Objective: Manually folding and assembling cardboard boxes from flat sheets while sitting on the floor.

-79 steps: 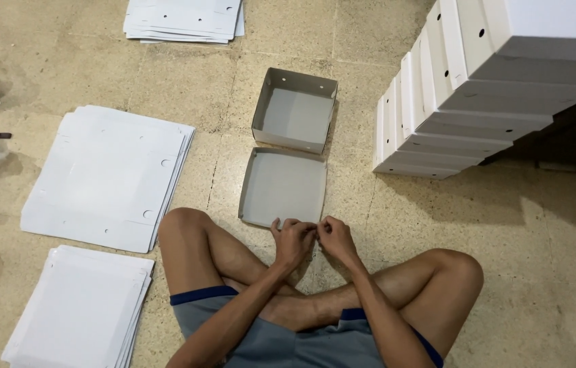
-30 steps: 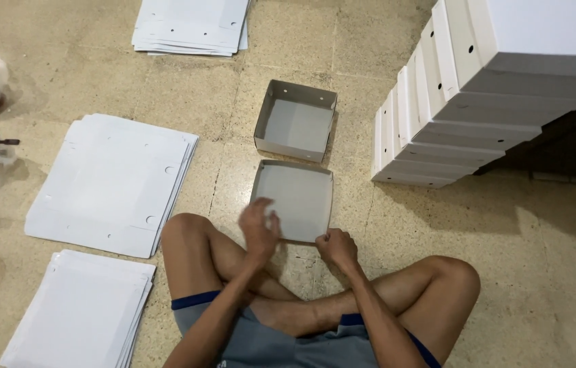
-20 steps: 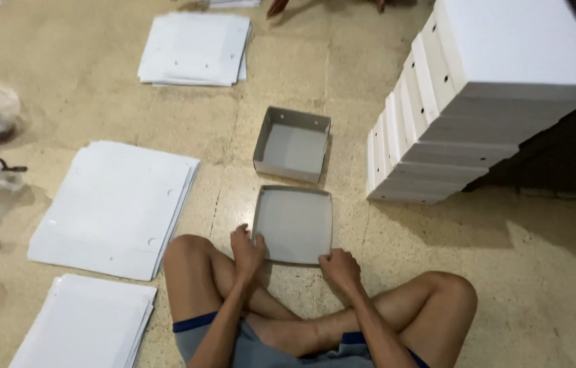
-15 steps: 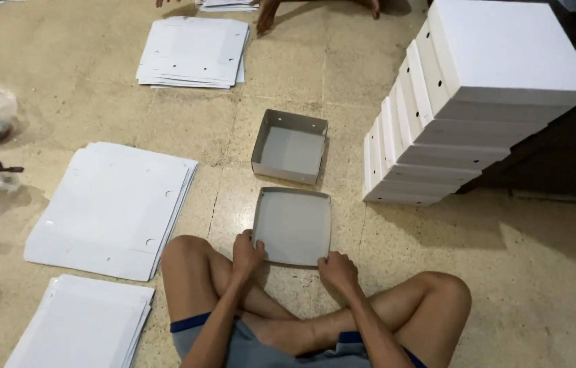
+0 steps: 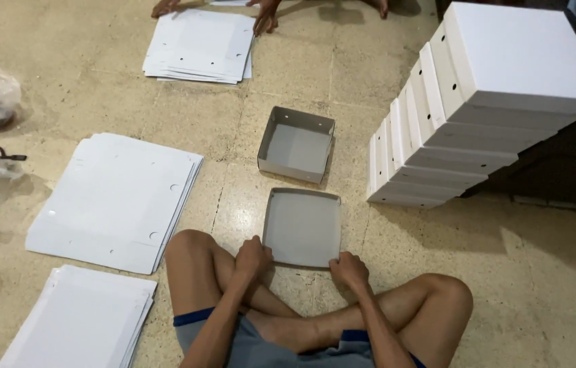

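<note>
step: shaping the shallow tray (image 5: 301, 227), which lies on the floor just in front of the crossed legs
left hand (image 5: 252, 256): curled, pinching the tray's near-left corner
right hand (image 5: 349, 268): curled on the near-right corner
next: likely firm creases on the near wall, both corners held square
nearby: deeper box (image 5: 296, 144) just beyond; flat sheets (image 5: 116, 199) to the left
change: half a second ago the hands sat at the same corners; the view has tipped up, showing another person's hand (image 5: 265, 13) at the far sheets (image 5: 199, 45)

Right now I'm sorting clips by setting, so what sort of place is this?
Probably an informal workshop floor for folding cardboard boxes. Stacks of flat white die-cut card sheets lie on the speckled stone floor, finished white boxes are piled high, and both hands hold a shallow grey-lined tray.
</note>
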